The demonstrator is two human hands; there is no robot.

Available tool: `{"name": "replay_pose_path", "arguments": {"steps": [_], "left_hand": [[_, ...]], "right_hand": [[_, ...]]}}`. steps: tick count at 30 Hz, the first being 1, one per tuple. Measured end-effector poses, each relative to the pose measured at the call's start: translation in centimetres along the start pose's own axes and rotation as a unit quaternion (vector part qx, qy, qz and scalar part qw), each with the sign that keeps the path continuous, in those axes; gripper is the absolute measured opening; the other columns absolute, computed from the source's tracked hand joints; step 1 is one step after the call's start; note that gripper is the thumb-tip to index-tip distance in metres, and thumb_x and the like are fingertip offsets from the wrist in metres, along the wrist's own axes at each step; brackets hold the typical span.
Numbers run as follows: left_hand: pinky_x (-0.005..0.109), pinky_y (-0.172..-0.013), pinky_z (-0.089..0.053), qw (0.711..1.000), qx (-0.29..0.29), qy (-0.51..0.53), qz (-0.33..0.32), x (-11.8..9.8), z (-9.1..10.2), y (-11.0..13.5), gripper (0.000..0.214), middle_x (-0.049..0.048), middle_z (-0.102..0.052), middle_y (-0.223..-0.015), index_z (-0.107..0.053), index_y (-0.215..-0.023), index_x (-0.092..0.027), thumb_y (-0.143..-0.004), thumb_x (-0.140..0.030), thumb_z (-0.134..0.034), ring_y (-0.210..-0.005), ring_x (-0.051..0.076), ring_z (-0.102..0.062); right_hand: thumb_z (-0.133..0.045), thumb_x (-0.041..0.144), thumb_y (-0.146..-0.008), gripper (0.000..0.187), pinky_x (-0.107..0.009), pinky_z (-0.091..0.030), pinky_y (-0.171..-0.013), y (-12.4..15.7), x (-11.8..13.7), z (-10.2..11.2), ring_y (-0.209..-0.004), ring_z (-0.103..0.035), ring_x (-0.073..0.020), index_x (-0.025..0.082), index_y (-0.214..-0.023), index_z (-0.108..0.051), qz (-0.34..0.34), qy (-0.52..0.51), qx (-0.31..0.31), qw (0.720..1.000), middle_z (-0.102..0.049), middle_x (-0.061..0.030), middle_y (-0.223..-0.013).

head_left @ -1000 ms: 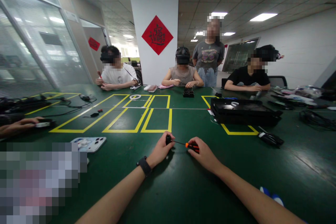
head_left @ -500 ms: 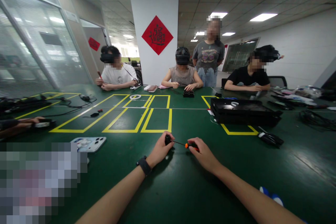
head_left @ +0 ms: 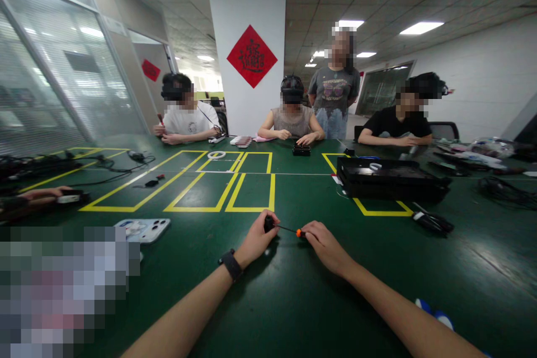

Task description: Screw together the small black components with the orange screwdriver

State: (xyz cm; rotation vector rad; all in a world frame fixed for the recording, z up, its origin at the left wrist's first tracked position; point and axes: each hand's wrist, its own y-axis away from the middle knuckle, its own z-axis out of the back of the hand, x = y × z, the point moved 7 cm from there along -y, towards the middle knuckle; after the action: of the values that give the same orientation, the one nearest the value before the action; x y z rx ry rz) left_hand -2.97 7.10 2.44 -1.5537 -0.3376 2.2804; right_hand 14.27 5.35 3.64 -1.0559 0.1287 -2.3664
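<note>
My right hand (head_left: 325, 243) is closed around the handle of a screwdriver (head_left: 299, 232), which has an orange collar and a thin dark shaft. The shaft points left, its tip reaching a small black part (head_left: 268, 225) pinched in my left hand (head_left: 258, 238). What kind of part that is, I cannot make out, as my fingers cover much of it. A dark watch band (head_left: 230, 265) is on my left wrist. Both hands are low over the green table (head_left: 268, 302).
Left of my hands lies a phone (head_left: 145, 230) in a pale case. A black tray (head_left: 392, 179) stands at the right, with a bundled black cable (head_left: 433, 222) before it. Yellow tape rectangles (head_left: 250, 210) mark the tabletop. Several people are at the far side; another person's hand (head_left: 52, 193) is at left.
The fingers of my right hand have shifted on the screwdriver's handle, hiding more of it. My left hand stays in place with the black part.
</note>
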Motion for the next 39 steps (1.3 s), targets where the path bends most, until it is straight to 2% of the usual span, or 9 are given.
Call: {"name": "replay_pose_path", "arguments": {"steps": [2,6,9,15,22,28,39], "left_hand": [[0.027,-0.079,-0.038,1.000,-0.002,-0.001,0.000,0.1,0.0,0.0,0.017,0.0005,-0.053,-0.087,-0.049,-0.086,-0.017,-0.072,-0.009,-0.051,-0.083,0.014,-0.050],[0.027,-0.080,-0.038,1.000,0.000,-0.001,0.000,-0.1,0.0,0.0,0.017,0.0004,-0.053,-0.087,-0.049,-0.087,-0.017,-0.072,-0.009,-0.050,-0.083,0.013,-0.050],[0.026,-0.079,-0.038,1.000,0.006,-0.001,-0.001,-0.3,0.0,0.0,0.016,0.0002,-0.053,-0.087,-0.048,-0.087,-0.017,-0.073,-0.009,-0.050,-0.083,0.013,-0.050],[0.027,-0.080,-0.038,1.000,0.002,-0.007,0.002,-0.2,0.0,0.1,0.016,0.0003,-0.053,-0.087,-0.048,-0.087,-0.018,-0.073,-0.010,-0.051,-0.084,0.013,-0.050],[0.027,-0.080,-0.039,1.000,0.005,0.000,0.001,-0.2,-0.1,0.1,0.016,0.0007,-0.053,-0.088,-0.048,-0.088,-0.018,-0.073,-0.010,-0.051,-0.084,0.014,-0.051],[0.027,-0.079,-0.039,1.000,0.004,0.001,-0.003,-0.4,0.0,0.1,0.017,0.0009,-0.054,-0.087,-0.049,-0.087,-0.018,-0.073,-0.010,-0.051,-0.083,0.014,-0.051],[0.027,-0.079,-0.039,1.000,0.006,0.007,0.004,-0.1,-0.1,0.1,0.014,0.0005,-0.053,-0.088,-0.047,-0.088,-0.018,-0.075,-0.014,-0.051,-0.083,0.013,-0.051]], "right_hand": [[-0.034,0.021,-0.088,0.027,-0.031,-0.037,-0.087,0.0,0.0,-0.1,-0.093,-0.050,-0.0165,0.018,-0.088,-0.060,0.010,0.005,0.000,1.000,-0.057,-0.0053,-0.093],[-0.046,0.019,-0.082,0.015,-0.030,-0.040,-0.082,0.0,-0.3,0.0,-0.090,-0.051,-0.0163,0.019,-0.092,-0.056,-0.005,-0.002,-0.018,1.000,-0.056,-0.0037,-0.093],[-0.051,0.019,-0.078,0.015,-0.029,-0.041,-0.080,0.1,-0.5,0.1,-0.087,-0.052,-0.0160,0.019,-0.093,-0.055,-0.020,-0.007,-0.025,0.999,-0.056,-0.0031,-0.093],[-0.040,0.022,-0.086,0.020,-0.031,-0.039,-0.086,0.0,-0.4,0.1,-0.093,-0.051,-0.0164,0.019,-0.092,-0.059,-0.009,-0.001,-0.008,1.000,-0.057,-0.0044,-0.095],[-0.052,0.024,-0.079,0.018,-0.030,-0.041,-0.081,0.1,-0.6,0.1,-0.089,-0.053,-0.0163,0.020,-0.096,-0.056,-0.029,-0.011,-0.024,0.999,-0.058,-0.0035,-0.095],[-0.041,0.023,-0.085,0.020,-0.032,-0.039,-0.084,0.1,-0.3,-0.1,-0.093,-0.051,-0.0172,0.019,-0.094,-0.060,-0.015,0.027,-0.021,0.999,-0.058,-0.0050,-0.094],[-0.049,0.017,-0.078,0.018,-0.030,-0.041,-0.081,0.1,-1.0,0.5,-0.089,-0.054,-0.0157,0.020,-0.093,-0.057,-0.043,0.005,-0.041,0.998,-0.059,-0.0029,-0.093]]}}
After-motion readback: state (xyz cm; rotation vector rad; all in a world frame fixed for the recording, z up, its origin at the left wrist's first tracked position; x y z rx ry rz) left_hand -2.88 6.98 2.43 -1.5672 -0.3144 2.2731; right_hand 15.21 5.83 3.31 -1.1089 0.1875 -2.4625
